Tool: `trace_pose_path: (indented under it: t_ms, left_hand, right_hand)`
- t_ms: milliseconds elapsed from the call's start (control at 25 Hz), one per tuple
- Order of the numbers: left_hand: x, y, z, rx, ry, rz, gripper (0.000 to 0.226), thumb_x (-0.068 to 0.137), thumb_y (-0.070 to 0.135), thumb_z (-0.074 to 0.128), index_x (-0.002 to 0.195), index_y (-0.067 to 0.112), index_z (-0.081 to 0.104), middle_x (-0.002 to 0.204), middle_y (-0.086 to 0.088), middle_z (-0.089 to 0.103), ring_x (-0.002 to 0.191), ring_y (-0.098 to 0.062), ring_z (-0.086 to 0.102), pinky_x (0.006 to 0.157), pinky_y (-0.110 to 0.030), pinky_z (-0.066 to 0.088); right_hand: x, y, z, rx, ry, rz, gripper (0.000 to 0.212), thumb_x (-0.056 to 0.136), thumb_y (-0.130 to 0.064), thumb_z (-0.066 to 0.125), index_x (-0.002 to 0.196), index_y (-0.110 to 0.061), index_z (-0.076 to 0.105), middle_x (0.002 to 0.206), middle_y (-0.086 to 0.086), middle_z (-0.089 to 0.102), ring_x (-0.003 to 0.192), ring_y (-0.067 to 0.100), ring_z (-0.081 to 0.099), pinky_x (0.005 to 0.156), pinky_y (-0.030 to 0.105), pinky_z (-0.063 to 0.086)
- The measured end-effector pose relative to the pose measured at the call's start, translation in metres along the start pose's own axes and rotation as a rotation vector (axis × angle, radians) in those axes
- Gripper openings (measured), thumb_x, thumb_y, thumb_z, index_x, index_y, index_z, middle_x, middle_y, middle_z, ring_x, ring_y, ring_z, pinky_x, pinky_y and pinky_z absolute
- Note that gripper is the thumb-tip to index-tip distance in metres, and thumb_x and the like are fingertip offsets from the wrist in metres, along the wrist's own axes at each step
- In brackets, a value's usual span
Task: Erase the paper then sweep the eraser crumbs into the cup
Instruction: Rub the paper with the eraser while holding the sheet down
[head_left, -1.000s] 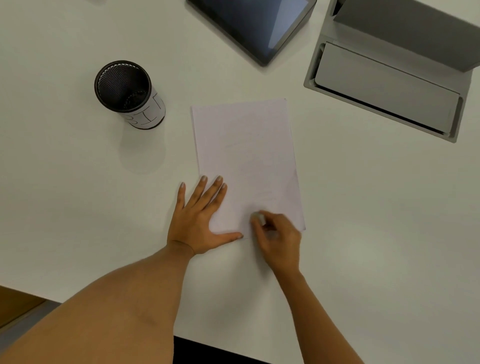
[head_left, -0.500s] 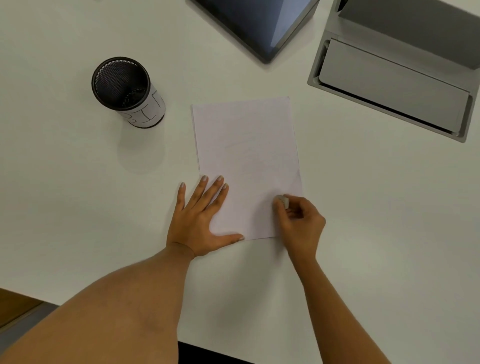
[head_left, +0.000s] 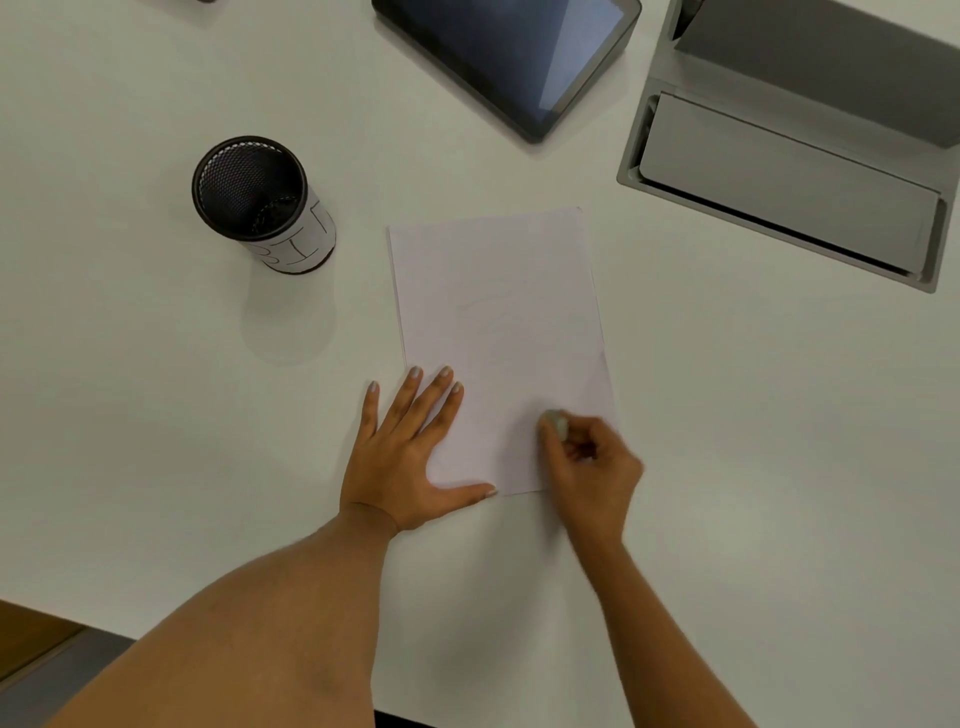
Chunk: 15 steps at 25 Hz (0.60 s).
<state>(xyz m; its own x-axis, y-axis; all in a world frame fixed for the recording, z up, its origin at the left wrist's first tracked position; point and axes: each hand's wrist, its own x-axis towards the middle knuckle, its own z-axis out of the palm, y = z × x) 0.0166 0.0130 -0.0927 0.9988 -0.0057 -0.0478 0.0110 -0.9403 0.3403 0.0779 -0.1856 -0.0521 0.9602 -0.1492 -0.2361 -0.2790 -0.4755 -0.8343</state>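
Now left grip (head_left: 410, 457) flat on smooth paper (head_left: 498, 312); right grip (head_left: 592, 467) pinches rounded eraser (head_left: 558, 423).

White table (head_left: 156, 415) seen from above, with the sheet of paper (head_left: 498, 291) as the clock's centre. A black mesh cup (head_left: 306, 244) stands upright at ten o'clock, well apart from the sheet, open tabletop between them. A dark tablet (head_left: 509, 57) lies at twelve o'clock and an open grey desk box (head_left: 789, 176) at two, both apart from the paper. The left hand (head_left: 400, 457) lies flat over the seven o'clock corner. The right hand (head_left: 592, 478), pinching a small eraser (head_left: 557, 422), covers the five o'clock corner. Open table spreads wide at three and nine, and narrowly at six between the forearms.
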Motion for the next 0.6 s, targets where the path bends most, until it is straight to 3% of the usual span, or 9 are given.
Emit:
trace_pose_path:
  t_ms: [120, 280, 360, 520, 600]
  left_hand:
    - [0.001, 0.001, -0.001, -0.007, 0.007, -0.002, 0.11, 0.076, 0.091, 0.044, 0.157, 0.018, 0.034, 0.167, 0.001, 0.024, 0.156, -0.024, 0.016, 0.124, -0.059, 0.008]
    - [0.001, 0.0, -0.002, -0.01, -0.012, -0.006, 0.109, 0.077, 0.091, 0.041, 0.158, 0.02, 0.03, 0.168, 0.003, 0.019, 0.157, -0.022, 0.012, 0.125, -0.055, 0.001]
    - [0.001, 0.001, -0.001, -0.014, -0.006, -0.007, 0.109, 0.076, 0.091, 0.043, 0.158, 0.02, 0.031, 0.168, 0.003, 0.02, 0.157, -0.022, 0.012, 0.125, -0.056, 0.002]
    - [0.001, 0.001, 0.0, -0.02, 0.007, -0.003, 0.107, 0.077, 0.09, 0.043, 0.157, 0.019, 0.034, 0.167, 0.0, 0.024, 0.156, -0.024, 0.016, 0.124, -0.06, 0.008]
    - [0.001, 0.001, -0.001, -0.023, 0.003, -0.004, 0.108, 0.076, 0.09, 0.044, 0.157, 0.02, 0.034, 0.167, 0.001, 0.024, 0.156, -0.023, 0.015, 0.124, -0.06, 0.007]
  right_hand:
    - [-0.032, 0.002, 0.008, -0.12, -0.219, -0.157, 0.009, 0.082, -0.019, 0.079, 0.078, -0.019, 0.071, 0.072, -0.008, 0.068, 0.064, 0.007, 0.061, 0.062, 0.021, 0.051]
    - [0.031, 0.0, -0.019, -0.054, 0.038, -0.027, 0.005, 0.084, -0.021, 0.077, 0.084, -0.02, 0.072, 0.071, -0.008, 0.069, 0.06, 0.003, 0.059, 0.062, 0.019, 0.049]
    - [0.03, -0.001, -0.016, -0.03, 0.07, -0.013, 0.006, 0.084, -0.021, 0.077, 0.081, -0.018, 0.072, 0.07, -0.006, 0.068, 0.058, 0.004, 0.058, 0.061, 0.022, 0.05]
    - [-0.035, 0.005, 0.01, -0.212, -0.31, -0.225, 0.017, 0.085, -0.025, 0.076, 0.074, -0.014, 0.068, 0.069, -0.002, 0.067, 0.061, 0.011, 0.058, 0.06, 0.025, 0.049]
    - [-0.011, 0.007, 0.002, -0.228, -0.259, -0.228, 0.017, 0.085, -0.025, 0.076, 0.075, -0.014, 0.069, 0.068, -0.002, 0.067, 0.06, 0.011, 0.058, 0.06, 0.027, 0.05]
